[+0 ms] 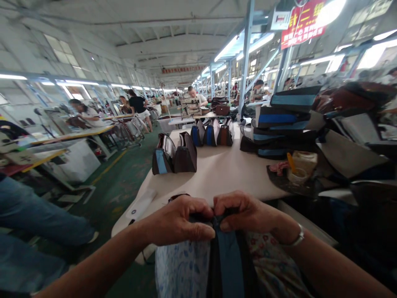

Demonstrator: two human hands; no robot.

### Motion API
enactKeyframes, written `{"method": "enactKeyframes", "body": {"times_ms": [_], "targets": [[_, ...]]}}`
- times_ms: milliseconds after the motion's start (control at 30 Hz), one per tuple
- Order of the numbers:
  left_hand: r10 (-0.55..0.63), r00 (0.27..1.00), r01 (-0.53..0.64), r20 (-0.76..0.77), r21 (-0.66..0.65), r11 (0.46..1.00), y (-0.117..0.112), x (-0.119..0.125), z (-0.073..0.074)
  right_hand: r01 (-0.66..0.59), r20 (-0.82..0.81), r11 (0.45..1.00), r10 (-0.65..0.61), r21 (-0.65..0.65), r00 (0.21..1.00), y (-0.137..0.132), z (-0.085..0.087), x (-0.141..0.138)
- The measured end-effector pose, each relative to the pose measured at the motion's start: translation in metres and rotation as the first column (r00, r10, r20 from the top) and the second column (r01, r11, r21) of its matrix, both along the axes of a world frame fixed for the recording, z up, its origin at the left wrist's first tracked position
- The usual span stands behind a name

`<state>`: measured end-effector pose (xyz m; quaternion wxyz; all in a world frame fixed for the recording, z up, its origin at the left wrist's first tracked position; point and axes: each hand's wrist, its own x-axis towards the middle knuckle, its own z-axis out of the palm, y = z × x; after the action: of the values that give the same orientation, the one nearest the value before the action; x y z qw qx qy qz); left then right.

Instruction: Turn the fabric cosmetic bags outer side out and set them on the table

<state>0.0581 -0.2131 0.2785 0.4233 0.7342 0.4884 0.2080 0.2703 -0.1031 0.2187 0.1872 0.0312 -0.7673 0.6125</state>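
Observation:
A black fabric bag piece with a blue stripe stands close to my body, over patterned cloth. At its top edge, my left hand pinches the material, thumb and fingers pressed together. Just beside it, my right hand grips the same edge at the top of the stripe. The fingertips of both hands nearly meet. Beyond them on the pale table stand a dark bag with a light blue stripe and a plain dark brown one. Several smaller striped bags are lined up behind.
Striped dark pieces are stacked on the right. Near them sit a cup with an orange-handled tool and a murky container. A person's jeans-clad legs are at left. Sewing stations and people fill the background.

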Motion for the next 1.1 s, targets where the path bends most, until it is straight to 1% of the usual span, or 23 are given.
{"method": "enactKeyframes", "body": {"times_ms": [100, 233, 333, 433, 567, 633, 700, 833, 967, 1033, 1100], "targets": [[0.004, 0.999, -0.002, 0.033, -0.065, 0.998, 0.003, 0.001, 0.004, -0.005, 0.048, 0.997, 0.008, -0.073, 0.999, -0.002, 0.004, 0.005], [0.047, 0.998, -0.040, 0.046, -0.145, 0.989, 0.006, 0.004, 0.004, 0.014, 0.109, 0.988, 0.002, -0.151, 0.994, -0.007, 0.009, 0.007], [0.096, 0.994, -0.088, 0.045, -0.158, 0.983, 0.006, 0.009, 0.002, 0.074, 0.127, 0.982, -0.052, -0.171, 0.991, -0.012, 0.012, 0.004], [0.141, 0.990, -0.140, -0.002, -0.143, 0.980, 0.006, 0.013, 0.000, 0.138, 0.152, 0.965, -0.105, -0.224, 0.983, -0.017, 0.012, 0.000], [0.159, 0.986, -0.165, -0.045, -0.165, 0.972, 0.007, 0.016, -0.002, 0.266, 0.249, 0.918, -0.195, -0.293, 0.949, -0.020, 0.007, -0.003], [0.153, 0.987, -0.160, -0.052, -0.172, 0.972, 0.008, 0.017, -0.002, 0.298, 0.283, 0.905, -0.213, -0.303, 0.935, -0.021, 0.005, -0.003], [0.129, 0.988, -0.139, -0.083, -0.134, 0.981, 0.008, 0.018, 0.000, 0.301, 0.282, 0.900, -0.214, -0.315, 0.935, -0.022, 0.005, -0.003], [0.096, 0.982, -0.096, -0.163, 0.010, 0.995, 0.008, 0.018, 0.002, 0.313, 0.239, 0.886, -0.240, -0.342, 0.941, -0.025, 0.010, -0.002], [-0.018, 0.974, 0.047, -0.225, 0.120, 0.992, 0.008, 0.012, 0.002, 0.347, 0.277, 0.877, -0.261, -0.332, 0.925, -0.025, 0.012, -0.002], [-0.043, 0.947, 0.111, -0.320, 0.197, 0.974, 0.009, 0.009, 0.002, 0.357, 0.286, 0.874, -0.268, -0.330, 0.920, -0.023, 0.011, -0.003], [-0.030, 0.886, 0.181, -0.462, 0.285, 0.941, 0.009, 0.007, 0.001, 0.355, 0.286, 0.865, -0.262, -0.355, 0.922, -0.021, 0.009, -0.005]]}}
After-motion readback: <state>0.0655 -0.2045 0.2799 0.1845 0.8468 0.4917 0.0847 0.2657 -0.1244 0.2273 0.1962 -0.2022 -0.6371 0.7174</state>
